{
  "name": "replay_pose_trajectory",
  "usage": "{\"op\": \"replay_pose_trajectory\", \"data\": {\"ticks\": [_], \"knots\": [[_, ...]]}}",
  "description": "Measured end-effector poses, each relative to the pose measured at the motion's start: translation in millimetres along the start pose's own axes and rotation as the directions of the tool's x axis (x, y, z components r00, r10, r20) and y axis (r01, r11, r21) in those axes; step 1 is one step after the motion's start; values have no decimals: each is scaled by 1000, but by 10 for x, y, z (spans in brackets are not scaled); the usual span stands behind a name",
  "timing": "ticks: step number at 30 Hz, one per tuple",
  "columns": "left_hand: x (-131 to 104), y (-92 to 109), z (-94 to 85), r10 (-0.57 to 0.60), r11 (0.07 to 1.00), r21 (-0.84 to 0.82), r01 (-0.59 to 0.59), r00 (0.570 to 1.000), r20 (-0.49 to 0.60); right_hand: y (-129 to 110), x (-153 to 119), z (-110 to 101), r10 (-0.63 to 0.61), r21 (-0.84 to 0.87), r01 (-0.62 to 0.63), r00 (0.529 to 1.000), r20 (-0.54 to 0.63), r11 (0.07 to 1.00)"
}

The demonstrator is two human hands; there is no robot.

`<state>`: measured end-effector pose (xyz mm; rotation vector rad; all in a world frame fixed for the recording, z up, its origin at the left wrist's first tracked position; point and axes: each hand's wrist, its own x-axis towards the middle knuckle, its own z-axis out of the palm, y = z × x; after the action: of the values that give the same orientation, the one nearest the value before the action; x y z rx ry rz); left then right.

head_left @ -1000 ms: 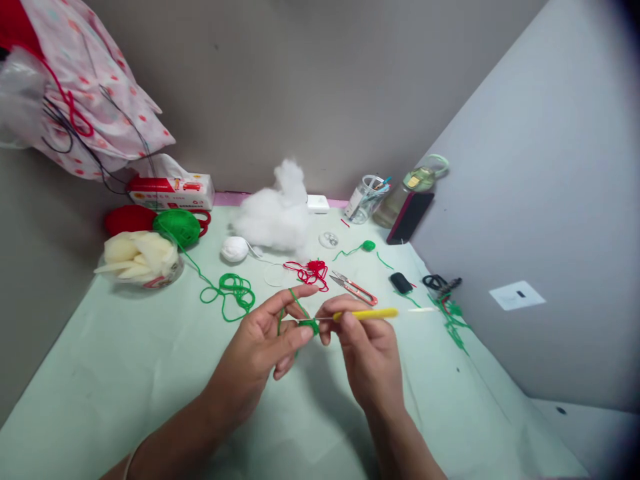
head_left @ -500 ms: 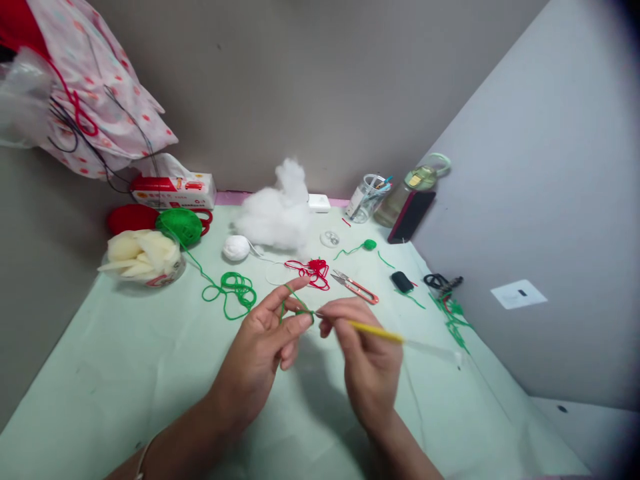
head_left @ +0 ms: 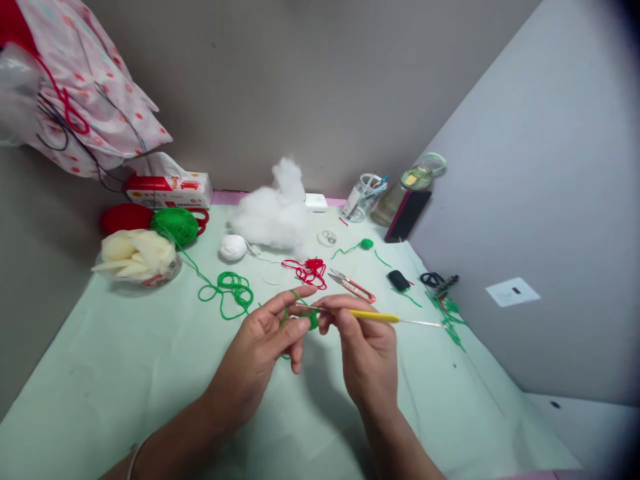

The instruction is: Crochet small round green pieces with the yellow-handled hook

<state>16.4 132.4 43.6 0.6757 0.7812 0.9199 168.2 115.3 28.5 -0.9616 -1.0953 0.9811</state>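
My left hand (head_left: 265, 340) pinches a small piece of green crochet work (head_left: 313, 321) between thumb and fingers, with green yarn looped over its raised index finger. My right hand (head_left: 369, 347) is closed around the yellow handle of a crochet hook (head_left: 375, 315). The hook's thin metal shaft reaches left past the green piece, its tip close to my left index finger. Another metal end sticks out of the handle to the right. Just beyond my hands lie tangled red yarn (head_left: 311, 272) and orange-handled thread snips (head_left: 356, 288).
Left are a coil of green yarn (head_left: 235, 291), a green ball (head_left: 176, 227) and a plastic bowl (head_left: 167, 270). White stuffing (head_left: 270, 217) and a white yarn ball (head_left: 233, 247) sit mid-back. A pen jar (head_left: 361, 203), bottle (head_left: 393, 203) and phone (head_left: 407, 217) stand back right.
The crochet hook has swung to lie nearly level, its right end raised and its tip further left over my index finger. More of the green piece shows. The view has shifted slightly.
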Motion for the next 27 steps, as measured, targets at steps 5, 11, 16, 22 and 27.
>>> {"op": "replay_pose_trajectory", "data": {"ticks": [5, 11, 16, 22, 27], "knots": [[-6, 41, -19, 15, 1000, 27, -14, 999, -41, -24, 28, -29, 111, 136, -106, 993, -31, 985], [-5, 44, -35, 39, 997, 71, -36, 999, -35, -84, 33, -34, 67, 110, -66, 998, -5, 992], [-22, 42, -41, 72, 991, 116, -66, 996, -48, -99, -24, -58, -93, -50, 95, 995, 44, 994], [-24, 41, -54, 125, 976, 187, -112, 990, -60, -147, -41, -68, -254, -284, 276, 961, 110, 918], [-14, 7, -2, 170, 971, 193, -144, 977, -127, -103, -85, -38, -485, -502, 588, 808, 335, 634]]}}
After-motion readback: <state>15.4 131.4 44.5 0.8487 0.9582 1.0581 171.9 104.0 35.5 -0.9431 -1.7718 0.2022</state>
